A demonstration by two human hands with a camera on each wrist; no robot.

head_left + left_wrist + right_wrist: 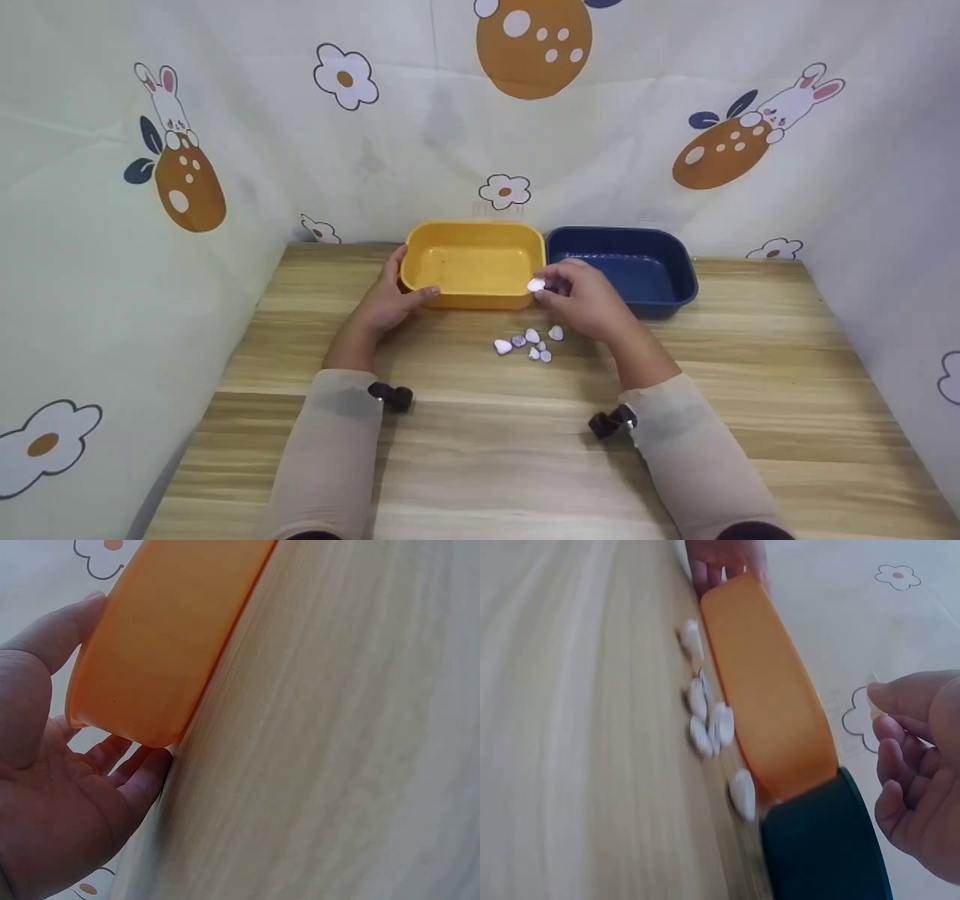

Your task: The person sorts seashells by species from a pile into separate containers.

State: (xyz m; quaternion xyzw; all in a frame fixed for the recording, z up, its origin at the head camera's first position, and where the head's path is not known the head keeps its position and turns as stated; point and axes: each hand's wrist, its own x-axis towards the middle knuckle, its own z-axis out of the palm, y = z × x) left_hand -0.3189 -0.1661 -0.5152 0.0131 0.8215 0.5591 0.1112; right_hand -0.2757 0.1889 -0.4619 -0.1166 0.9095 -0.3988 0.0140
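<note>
The left hand (388, 300) holds the left end of the yellow container (474, 300), thumb over the front rim; in the left wrist view that hand (67, 765) has its fingers around the container's (161, 637) end. Between thumb and finger, the right hand (589, 300) pinches a white shell-like piece (535, 285) at the yellow container's front right corner. In the right wrist view the right hand (922, 765) is beside the containers, the piece mostly hidden by its fingertips. Several similar pieces (532, 336) lie on the table in front of the yellow container.
A dark blue container (660, 300) stands against the yellow one's right side. Both are at the back of the wooden table (480, 442), near a patterned cloth backdrop (420, 150). Cloth walls stand left and right.
</note>
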